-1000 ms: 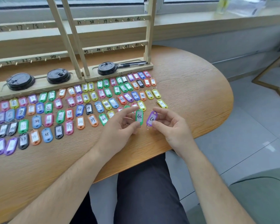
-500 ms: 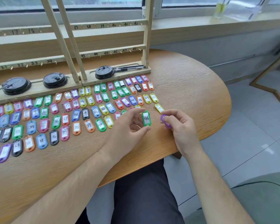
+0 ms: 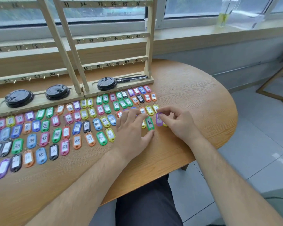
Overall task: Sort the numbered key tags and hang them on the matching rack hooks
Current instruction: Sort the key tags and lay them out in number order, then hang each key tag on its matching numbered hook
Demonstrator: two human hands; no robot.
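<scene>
green tag 46 (image 3: 149, 123) pinched by left hand (image 3: 131, 130) — purple tag (image 3: 159, 119), just beside it, pinched by right hand (image 3: 178, 123).

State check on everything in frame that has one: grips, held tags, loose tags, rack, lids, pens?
left grip: pinches green tag 46 between finger and thumb
right grip: pinches purple tag
green tag 46: held, label up
purple tag: held, number unreadable
loose tags: flat in rows on the table
rack: upright, visible hooks bare
black lids: stacked in rack base
pens: lying in base groove
</scene>
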